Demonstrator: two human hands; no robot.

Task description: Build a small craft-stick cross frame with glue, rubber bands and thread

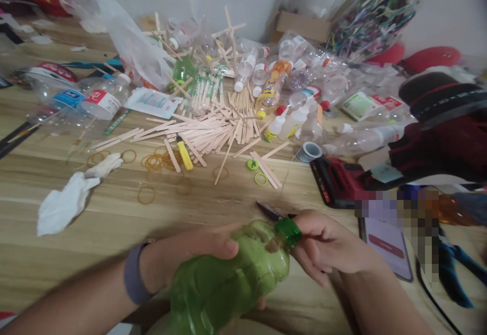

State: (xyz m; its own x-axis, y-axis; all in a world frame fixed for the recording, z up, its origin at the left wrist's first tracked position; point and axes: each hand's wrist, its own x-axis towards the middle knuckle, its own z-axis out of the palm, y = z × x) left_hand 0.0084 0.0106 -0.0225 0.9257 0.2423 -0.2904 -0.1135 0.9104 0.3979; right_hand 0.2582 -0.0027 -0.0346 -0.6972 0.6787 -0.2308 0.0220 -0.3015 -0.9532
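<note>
A green plastic bottle (224, 284) lies tilted across the bottom middle, its dark green cap (288, 232) pointing up and to the right. My left hand (213, 243) is wrapped round the bottle's side, thumb on top, some fingers hidden beneath it. At the cap, my right hand (323, 243) has its fingers closed, thumb and index against the cap's edge. Dark pointed blades (268, 210) stick out just behind the cap; their handle is hidden, so whether a hand holds them is unclear.
Wooden sticks (213, 134), rubber bands (154, 161) and a yellow-handled tool (184, 155) lie ahead. Clear bottles crowd the back. To the right are a wire spool (309, 152), a red and black power tool (344, 180), a phone (388, 248) and pliers (452, 269). White gloves (66, 200) lie left.
</note>
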